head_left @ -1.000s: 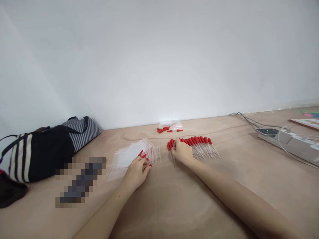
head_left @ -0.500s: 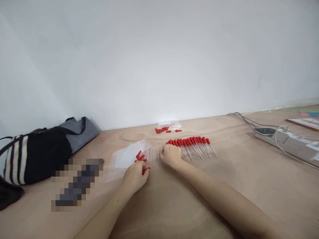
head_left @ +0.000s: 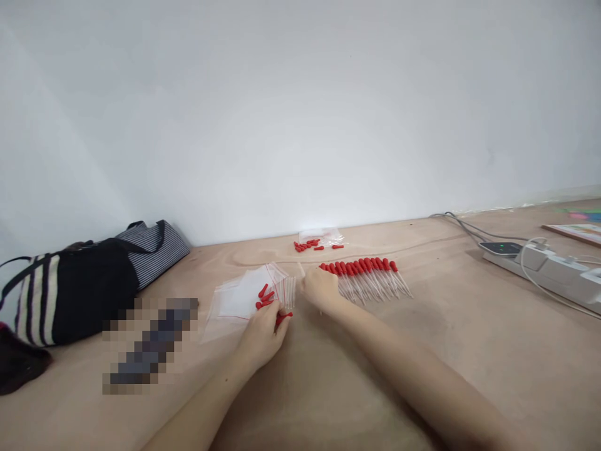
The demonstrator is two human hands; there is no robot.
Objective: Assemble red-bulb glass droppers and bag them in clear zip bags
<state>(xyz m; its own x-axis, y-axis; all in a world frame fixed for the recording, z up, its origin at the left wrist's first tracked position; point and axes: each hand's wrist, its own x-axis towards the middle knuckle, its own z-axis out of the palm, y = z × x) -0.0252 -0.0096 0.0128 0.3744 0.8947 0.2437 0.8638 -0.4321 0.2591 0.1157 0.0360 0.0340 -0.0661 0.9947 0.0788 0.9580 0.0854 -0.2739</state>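
My left hand [head_left: 261,331] is closed on a red rubber dropper bulb [head_left: 285,317], whose narrow end points right. Between the fingertips of my right hand [head_left: 323,289] is a thin clear dropper tube [head_left: 301,270], its upper end standing out above the fingers. More loose red bulbs [head_left: 263,290] lie on clear zip bags [head_left: 235,300] by my left hand. A short row of bare clear tubes [head_left: 290,293] rests between the two hands. Right of my right hand lies a row of droppers [head_left: 369,279] with red bulbs fitted, partly hidden by that hand.
Farther back, near the wall, are loose red bulbs [head_left: 305,246] and a clear bag with tubes [head_left: 331,237]. A black and striped bag [head_left: 89,294] and a blurred-out dark object [head_left: 153,344] lie left. A white power strip [head_left: 544,272] with cables is on the right.
My right hand has taken hold of a clear tube from the row and tilted it up. My left hand has shifted slightly right with the red bulb, which now sticks out more.
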